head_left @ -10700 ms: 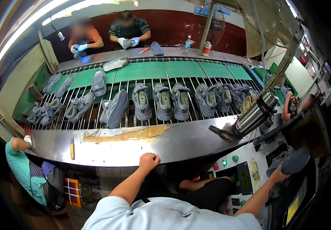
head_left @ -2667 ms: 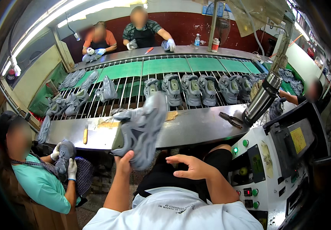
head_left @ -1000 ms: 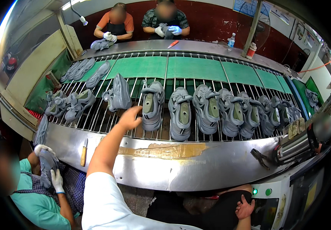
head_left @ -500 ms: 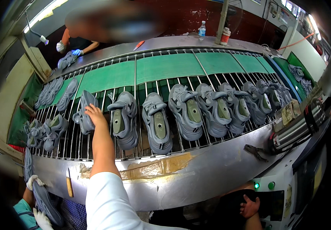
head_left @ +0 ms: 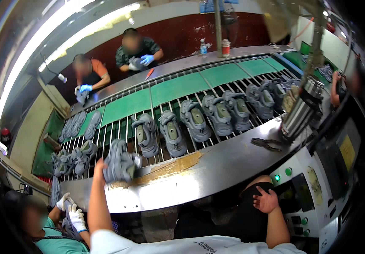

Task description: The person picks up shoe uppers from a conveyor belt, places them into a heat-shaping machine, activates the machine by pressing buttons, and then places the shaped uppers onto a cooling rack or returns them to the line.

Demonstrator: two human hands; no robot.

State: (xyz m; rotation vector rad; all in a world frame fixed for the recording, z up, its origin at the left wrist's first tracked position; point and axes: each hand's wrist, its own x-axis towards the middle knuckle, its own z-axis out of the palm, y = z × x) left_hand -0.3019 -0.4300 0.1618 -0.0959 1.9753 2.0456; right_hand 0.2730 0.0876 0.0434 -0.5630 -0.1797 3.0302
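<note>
My left hand point(head_left: 100, 167) is closed on a grey sneaker point(head_left: 121, 163), lifted over the near metal ledge point(head_left: 148, 194) in front of the rack. The shoe is slightly blurred, and the fingers behind it are partly hidden. My right hand point(head_left: 266, 200) rests by my knee, palm up, fingers loosely apart, holding nothing. On the rack of metal bars, grey sneakers stand in a row; the nearest to the lifted one is a sneaker point(head_left: 146, 137) with a green insole, then another sneaker point(head_left: 173, 135). More sneakers point(head_left: 83, 158) stand at the left end.
Brown tape point(head_left: 172, 166) covers part of the ledge. A dark hand tool point(head_left: 266, 144) and a steel thermos point(head_left: 303, 110) stand to the right, above a control panel point(head_left: 303, 190). A gloved co-worker point(head_left: 59, 233) sits at left; two others point(head_left: 138, 51) work across the conveyor point(head_left: 178, 89).
My left hand has lifted the sneaker off the rack and brought it nearer, over the ledge. The view has shifted, showing more people. My right hand stays open.
</note>
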